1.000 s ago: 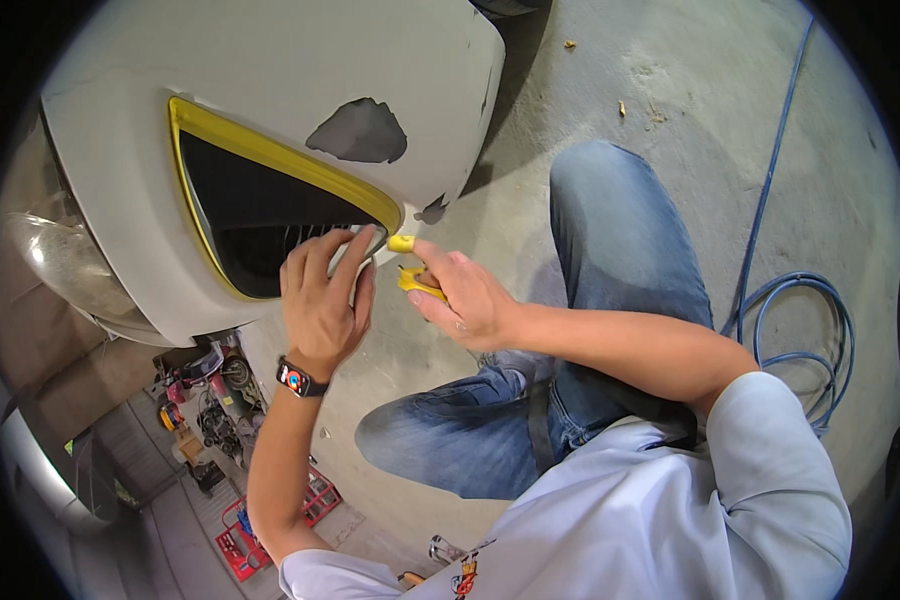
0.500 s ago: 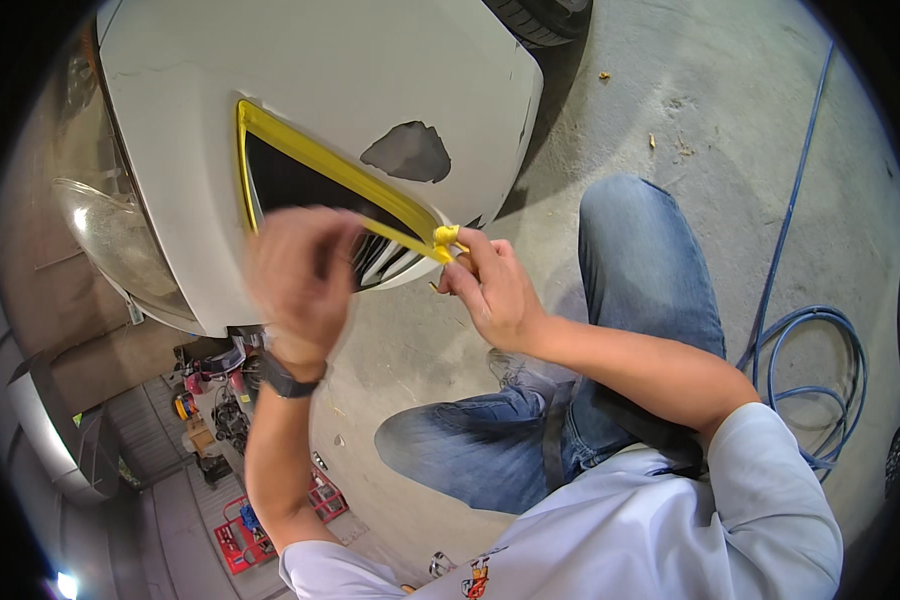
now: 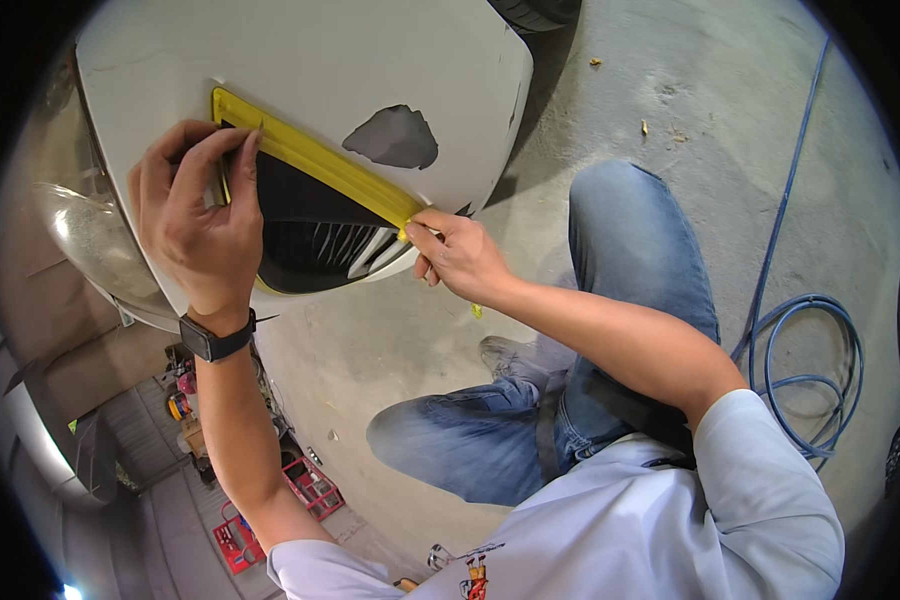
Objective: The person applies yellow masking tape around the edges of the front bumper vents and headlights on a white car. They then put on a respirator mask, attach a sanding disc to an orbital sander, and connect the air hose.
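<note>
Yellow tape (image 3: 310, 160): upper left of the frame, long axis slanting from upper left to lower right, lower end pointing toward mid-frame | right hand (image 3: 465, 257): we pinch that lower end | left hand (image 3: 200, 215): fingers bent near the upper end; whether gripping, we cannot tell | dark opening (image 3: 295, 200): just below the tape, in the white bumper (image 3: 280, 50)

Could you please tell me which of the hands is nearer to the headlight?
The person's left. The left hand is just right of the headlight, by the top of the yellow strip; the right hand is farther right, at its bottom.
</note>
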A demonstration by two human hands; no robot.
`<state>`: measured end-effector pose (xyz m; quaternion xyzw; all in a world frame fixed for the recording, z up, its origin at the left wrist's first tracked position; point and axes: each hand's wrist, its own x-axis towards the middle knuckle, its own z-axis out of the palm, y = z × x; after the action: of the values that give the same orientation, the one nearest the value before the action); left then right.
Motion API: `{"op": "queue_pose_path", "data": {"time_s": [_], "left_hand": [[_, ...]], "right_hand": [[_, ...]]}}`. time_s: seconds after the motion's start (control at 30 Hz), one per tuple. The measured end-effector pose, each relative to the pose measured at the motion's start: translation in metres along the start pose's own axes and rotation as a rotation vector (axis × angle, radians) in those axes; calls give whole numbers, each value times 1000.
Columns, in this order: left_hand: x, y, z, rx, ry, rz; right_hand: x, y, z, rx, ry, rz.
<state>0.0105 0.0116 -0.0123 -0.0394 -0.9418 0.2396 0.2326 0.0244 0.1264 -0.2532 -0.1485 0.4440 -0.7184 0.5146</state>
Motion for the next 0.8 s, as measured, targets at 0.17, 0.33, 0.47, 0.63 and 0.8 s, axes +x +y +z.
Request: {"op": "queue_pose_path", "data": {"time_s": [0.17, 0.33, 0.47, 0.63, 0.8], "left_hand": [[-8, 3, 16, 4, 82, -104], [-52, 33, 27, 533, -245, -22], [-102, 61, 50, 433, -375, -100], [-122, 55, 73, 381, -321, -59], [-132, 58, 56, 125, -490, -129]], "right_hand": [[3, -5, -1, -12, -5, 47], [4, -9, 0, 7, -4, 96], [14, 8, -1, 31, -13, 116], [13, 45, -2, -33, 4, 308], [-40, 46, 0, -170, -110, 134]]}}
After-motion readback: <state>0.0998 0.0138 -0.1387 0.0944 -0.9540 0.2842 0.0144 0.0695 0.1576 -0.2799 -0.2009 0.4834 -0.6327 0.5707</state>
